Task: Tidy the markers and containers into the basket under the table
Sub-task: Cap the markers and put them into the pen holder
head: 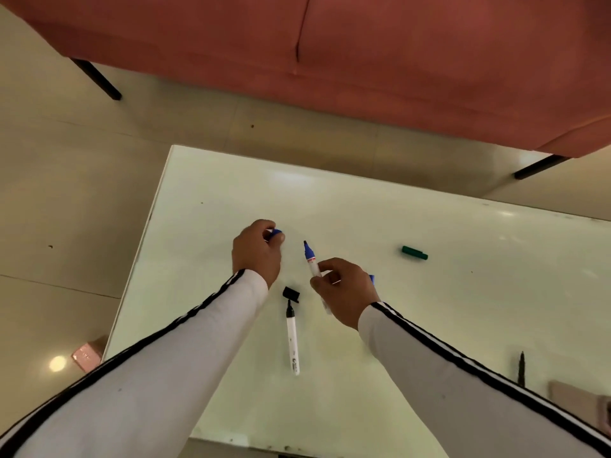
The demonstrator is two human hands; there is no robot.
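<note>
My left hand (256,251) is closed around a blue cap (275,233) over the white table (363,200). An uncapped blue marker (310,257) is gripped in my right hand (347,290), its tip pointing up and away toward the cap. Between my wrists an uncapped black marker (292,338) lies flat on the table, with its black cap (291,294) resting just beyond its tip. A green cap (414,252) lies alone to the right. No basket is in view.
A red sofa (396,61) on dark legs stands beyond the table's far edge. A pink object (86,355) sits on the tiled floor at the left. At the table's right edge stands a thin dark object (521,368) beside a brownish item (578,396).
</note>
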